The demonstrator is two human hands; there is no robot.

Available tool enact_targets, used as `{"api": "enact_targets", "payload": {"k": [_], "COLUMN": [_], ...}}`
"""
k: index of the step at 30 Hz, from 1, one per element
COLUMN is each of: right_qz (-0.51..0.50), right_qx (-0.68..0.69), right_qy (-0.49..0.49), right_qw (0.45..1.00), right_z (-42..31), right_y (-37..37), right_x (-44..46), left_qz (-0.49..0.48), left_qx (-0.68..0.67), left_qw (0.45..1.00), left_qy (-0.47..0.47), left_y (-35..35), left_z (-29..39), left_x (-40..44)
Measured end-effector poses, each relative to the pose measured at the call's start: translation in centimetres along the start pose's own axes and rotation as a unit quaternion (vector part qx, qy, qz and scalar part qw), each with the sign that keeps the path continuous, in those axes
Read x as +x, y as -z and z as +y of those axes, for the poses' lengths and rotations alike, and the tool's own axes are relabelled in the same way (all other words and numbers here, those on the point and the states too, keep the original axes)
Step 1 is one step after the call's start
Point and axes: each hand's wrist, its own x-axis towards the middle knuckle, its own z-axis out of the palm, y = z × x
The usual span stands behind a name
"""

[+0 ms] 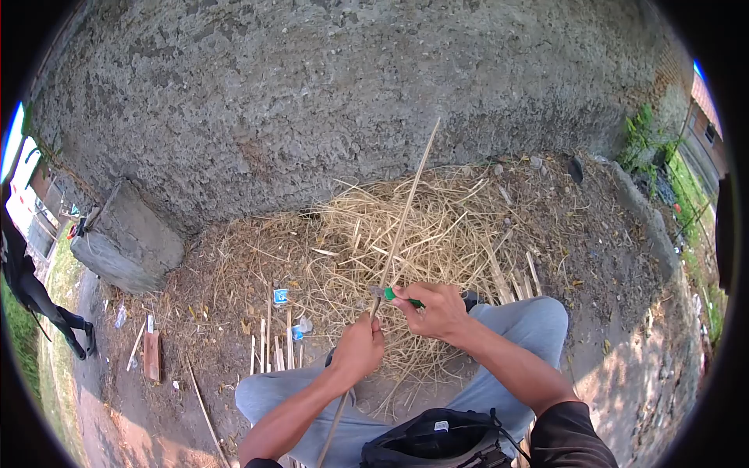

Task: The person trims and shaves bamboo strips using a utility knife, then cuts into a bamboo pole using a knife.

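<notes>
My left hand [357,348] is wrapped round a long, thin bamboo strip [408,204], which slants from my lap up towards the wall. In my right hand [434,313] is a knife with a green handle [390,294]. Its short blade lies against the strip just above my left fingers; the exact contact is hard to make out. Under both hands spreads a heap of pale shavings [437,230], between my bent legs.
A rough grey wall [351,101] rises ahead. At left are a concrete block [129,238], a reddish-brown piece [153,356] and a standing person [39,292]. Bamboo pieces [264,343] lie by my knee, near a blue-and-white packet [281,296]. A black bag [441,441] rests on my lap.
</notes>
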Motion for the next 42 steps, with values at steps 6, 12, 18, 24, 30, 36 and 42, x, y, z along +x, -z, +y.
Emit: {"api": "enact_targets", "payload": {"k": [6, 12, 18, 24, 30, 36, 42], "right_qz": [0.043, 0.021, 0.065, 0.073, 0.081, 0.105, 0.083], "right_qx": [0.046, 0.009, -0.011, -0.001, -0.037, -0.026, -0.026], "right_qy": [0.029, 0.010, -0.017, 0.006, 0.027, 0.046, 0.033], "right_qw": [0.998, 1.000, 0.998, 0.997, 0.996, 0.993, 0.996], "right_z": [0.8, 0.6, 1.4, 2.8, 2.5, 2.9, 2.8], "right_y": [-1.1, -0.9, -1.8, 0.4, 0.1, -0.7, -0.8], "right_x": [0.1, 0.2, 0.2, 1.8, 1.2, 1.7, 1.8], "left_qz": [-0.005, -0.033, -0.024, -0.056, -0.034, -0.003, 0.001], "left_qx": [0.021, 0.024, 0.022, 0.037, 0.018, 0.024, 0.047], "left_qw": [1.000, 0.999, 0.999, 0.996, 0.999, 1.000, 0.999], "left_qy": [0.013, 0.037, 0.043, 0.056, 0.037, 0.013, 0.025], "left_y": [0.6, 0.8, 0.1, 0.2, 0.5, 1.0, 1.3], "left_z": [0.9, 1.2, 1.1, 0.5, 1.0, 1.3, 1.5], "left_x": [-0.1, 0.0, -1.3, -1.5, -2.1, -2.2, -2.5]}}
